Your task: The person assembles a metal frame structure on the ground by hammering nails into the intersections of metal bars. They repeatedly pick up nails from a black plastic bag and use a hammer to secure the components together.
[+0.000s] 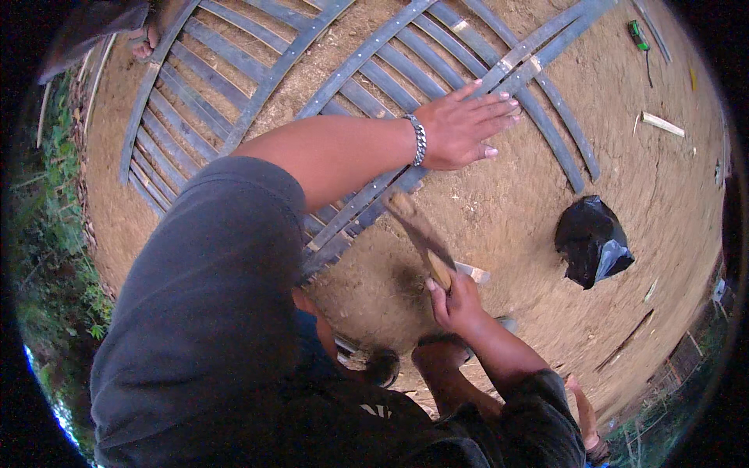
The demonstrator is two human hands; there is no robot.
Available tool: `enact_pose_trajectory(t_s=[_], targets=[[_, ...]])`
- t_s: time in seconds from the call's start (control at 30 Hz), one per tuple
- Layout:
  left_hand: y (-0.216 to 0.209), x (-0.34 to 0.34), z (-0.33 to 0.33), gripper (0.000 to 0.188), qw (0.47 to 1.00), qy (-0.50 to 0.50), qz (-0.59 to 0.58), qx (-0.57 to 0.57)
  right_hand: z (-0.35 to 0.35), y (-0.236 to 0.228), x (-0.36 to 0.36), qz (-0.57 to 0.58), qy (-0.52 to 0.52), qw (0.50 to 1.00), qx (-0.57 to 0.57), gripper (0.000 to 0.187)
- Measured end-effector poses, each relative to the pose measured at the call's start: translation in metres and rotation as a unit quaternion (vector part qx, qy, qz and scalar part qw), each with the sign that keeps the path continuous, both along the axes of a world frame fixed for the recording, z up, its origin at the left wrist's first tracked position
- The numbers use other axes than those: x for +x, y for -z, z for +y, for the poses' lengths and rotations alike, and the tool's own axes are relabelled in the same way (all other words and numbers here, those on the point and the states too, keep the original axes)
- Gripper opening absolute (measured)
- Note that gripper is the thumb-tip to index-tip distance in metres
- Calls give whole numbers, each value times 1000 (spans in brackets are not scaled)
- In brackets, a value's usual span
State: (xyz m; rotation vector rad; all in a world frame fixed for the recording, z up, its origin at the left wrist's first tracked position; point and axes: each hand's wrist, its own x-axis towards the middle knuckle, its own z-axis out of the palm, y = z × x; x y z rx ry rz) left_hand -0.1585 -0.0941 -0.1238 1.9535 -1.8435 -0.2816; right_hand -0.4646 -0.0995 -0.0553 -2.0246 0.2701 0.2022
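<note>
My left arm reaches across the view, and my left hand (466,129), a chain bracelet at its wrist, is held with fingers stretched out and nothing in them. It is over the end of a dark slatted panel (390,53), whose strips are fixed to long rails; I cannot tell whether it touches. Lower down, my right hand (459,303) is wrapped round the pale wooden handle of a tool (425,238). Its far part looks long, dark and blade-like, but motion smears it. The tool's tip is near the panel's lower rail.
Another slatted panel (204,78) lies at upper left, where another person's hand (143,43) rests by its rail. On the dirt ground to the right are a black plastic bag (591,240), a green tape measure (638,35) and a pale stick (662,124). Plants (58,234) border the left.
</note>
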Motion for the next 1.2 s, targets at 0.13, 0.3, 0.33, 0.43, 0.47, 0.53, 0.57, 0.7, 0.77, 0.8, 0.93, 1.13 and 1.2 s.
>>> enact_pose_trajectory(t_s=[0.13, 0.3, 0.33, 0.43, 0.47, 0.53, 0.57, 0.7, 0.77, 0.8, 0.93, 1.13, 1.2], targets=[[2, 3, 2, 63, 1000, -4, 11, 2, -10, 7, 23, 110, -36, 992, -47, 47], [5, 4, 3, 63, 999, -3, 31, -8, -12, -1, 7, 84, 21, 996, -10, 46], [6, 4, 2, 63, 999, 1, 33, -8, -13, -4, 5, 96, 37, 995, 8, 46], [7, 5, 1, 63, 999, 8, 37, -6, -10, -1, 8, 94, -27, 995, -35, 47], [8, 5, 1, 63, 999, 8, 37, -4, -9, -2, 9, 99, -21, 994, -31, 46], [10, 4, 0, 63, 999, 5, 33, -5, -5, -4, 13, 108, -11, 994, -24, 44], [11, 3, -1, 63, 1000, 2, 29, -8, -3, -5, 14, 113, -6, 993, -20, 43], [11, 2, -2, 64, 1000, 4, 26, -7, -5, -1, -2, 48, 20, 998, -20, 48], [12, 2, -1, 64, 999, 2, 33, -10, -4, 1, 10, 49, -8, 998, -39, 54], [13, 1, 0, 64, 999, 1, 37, -13, -1, 1, 17, 136, -25, 988, -63, 56], [17, -3, -3, 64, 999, -6, 44, -24, -1, 2, -3, 83, 11, 995, -47, 62], [9, 2, 1, 64, 999, -4, 41, -8, -7, 52, -27, 100, -66, 991, -63, 76], [12, 2, 1, 63, 999, -10, 43, -4, -3, 28, -5, 77, -91, 986, -116, 82]])
